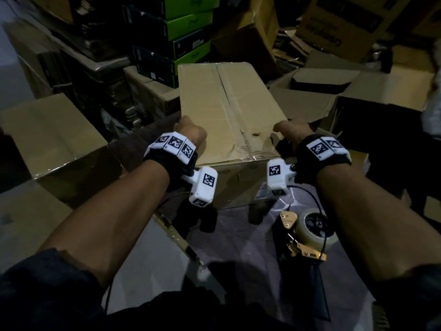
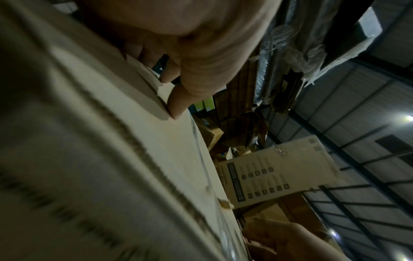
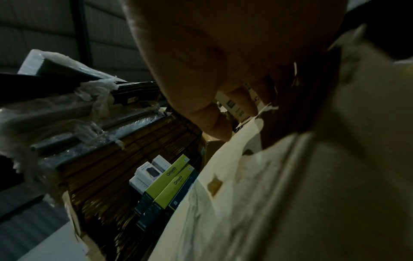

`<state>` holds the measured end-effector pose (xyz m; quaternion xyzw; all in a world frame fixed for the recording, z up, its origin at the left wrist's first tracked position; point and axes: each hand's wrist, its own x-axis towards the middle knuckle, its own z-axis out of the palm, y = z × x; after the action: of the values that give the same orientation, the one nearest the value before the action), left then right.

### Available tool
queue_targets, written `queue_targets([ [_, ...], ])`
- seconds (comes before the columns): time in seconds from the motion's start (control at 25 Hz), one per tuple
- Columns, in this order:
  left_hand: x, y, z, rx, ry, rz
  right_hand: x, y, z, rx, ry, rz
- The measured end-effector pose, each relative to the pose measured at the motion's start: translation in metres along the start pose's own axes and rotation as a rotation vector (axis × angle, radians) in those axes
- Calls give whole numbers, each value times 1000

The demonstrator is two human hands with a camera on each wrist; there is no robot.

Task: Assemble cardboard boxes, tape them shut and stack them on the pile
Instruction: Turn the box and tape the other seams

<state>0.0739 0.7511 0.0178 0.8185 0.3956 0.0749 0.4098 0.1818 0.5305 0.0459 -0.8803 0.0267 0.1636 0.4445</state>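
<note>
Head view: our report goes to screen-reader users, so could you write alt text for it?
Two hands, left and right, hold the near corners of a taped-shut cardboard box, one on each side. A tape dispenser lies below the right forearm, and green-and-black product boxes are stacked behind, among more cartons.

"Omada" stands in dark letters on two green boxes (image 3: 171,178), at about seven o'clock in the right wrist view. "Crompton" shows upside down on a brown carton (image 1: 338,32), at one o'clock in the head view.
</note>
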Motion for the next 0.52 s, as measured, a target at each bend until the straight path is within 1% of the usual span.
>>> queue_targets([
  [0.12,-37,-19,-1,64,-33,97,-20,31,-1,-155,83,-42],
  [0.16,-50,-27,0,80,-41,139,-38,43,1,-169,133,-72],
  [0.28,-97,-49,2,97,-60,226,-101,77,11,-92,272,-128],
  [0.4,-148,-73,10,126,-55,300,-152,126,17,-94,308,-52],
  [0.52,-187,-98,29,225,-112,404,-193,177,21,-119,359,49],
])
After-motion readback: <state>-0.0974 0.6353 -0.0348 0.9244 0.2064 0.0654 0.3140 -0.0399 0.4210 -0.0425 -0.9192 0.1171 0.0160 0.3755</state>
